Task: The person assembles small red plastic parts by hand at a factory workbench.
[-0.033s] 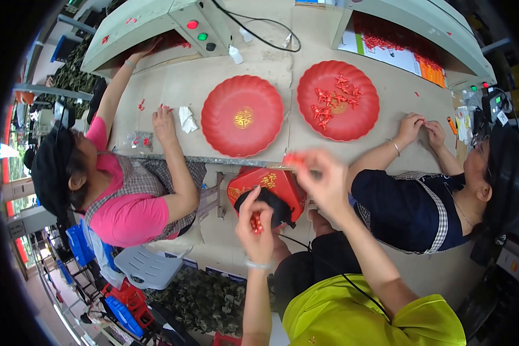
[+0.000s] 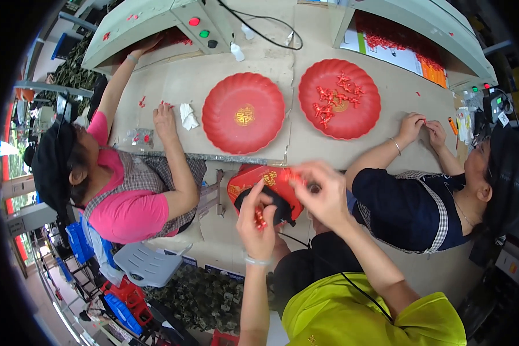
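My left hand (image 2: 254,228) is curled round several small shiny red pieces (image 2: 261,218) in its palm, its thumb and forefinger apart at the top. To the right and a little farther off, my right hand (image 2: 322,192) pinches a small red piece (image 2: 293,175), which is partly blurred; its exact shape cannot be made out. The two hands are apart. Below them stands a red box (image 2: 252,176) with gold print, and a black cloth-like item (image 2: 281,206) lies on it, partly hidden by my left hand.
Past the table's near edge lie a red scalloped plate (image 2: 230,112) with a gold emblem and another red plate (image 2: 360,118) holding several red figures (image 2: 327,104). A co-worker in pink (image 2: 130,210) sits left, another in dark blue (image 2: 406,202) right. Grey machine housings (image 2: 138,29) stand behind.
My right hand has come nearer to me with the red piece, from over the table edge to above the red box. My left hand has barely shifted.
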Demonstrator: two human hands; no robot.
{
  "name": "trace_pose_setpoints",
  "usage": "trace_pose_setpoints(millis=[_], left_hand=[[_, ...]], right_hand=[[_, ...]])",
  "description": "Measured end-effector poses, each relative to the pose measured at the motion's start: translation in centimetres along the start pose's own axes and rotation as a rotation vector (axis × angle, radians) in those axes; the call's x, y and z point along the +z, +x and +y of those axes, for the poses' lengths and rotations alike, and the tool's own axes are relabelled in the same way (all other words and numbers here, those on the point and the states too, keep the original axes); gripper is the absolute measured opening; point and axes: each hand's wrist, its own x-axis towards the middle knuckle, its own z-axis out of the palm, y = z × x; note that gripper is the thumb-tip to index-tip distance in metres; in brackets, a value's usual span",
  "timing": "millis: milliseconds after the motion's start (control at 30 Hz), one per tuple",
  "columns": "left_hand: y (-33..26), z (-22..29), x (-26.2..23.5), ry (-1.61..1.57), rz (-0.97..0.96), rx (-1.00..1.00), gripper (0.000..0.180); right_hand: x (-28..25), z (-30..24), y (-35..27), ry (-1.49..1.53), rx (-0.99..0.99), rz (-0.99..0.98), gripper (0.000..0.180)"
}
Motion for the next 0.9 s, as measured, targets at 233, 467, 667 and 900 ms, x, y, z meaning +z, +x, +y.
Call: trace_pose_setpoints(millis=[233, 467, 667, 900], left_hand=[[0.0, 0.3, 0.0, 0.297, -0.191, 0.161, 0.019], [-2.6, -1.7, 0.3, -0.455, -0.125, -0.437, 0.017], [-2.8, -1.5, 0.9, -0.485, 0.035, -0.41, 0.013], [-3.1, -0.8, 0.8, -0.616, -0.096, -0.436, 0.007]], right_hand=[[-1.5, -2.6, -2.4, 0.021, 0.095, -0.323, 0.021], [-0.3, -0.2, -3.5, 0.646, 0.481, -0.22, 0.017], [1.2, -0.8, -4.2, 0.563, 0.496, -0.189, 0.015], [1.1, -0.8, -4.2, 0.465, 0.459, -0.053, 0.005]])
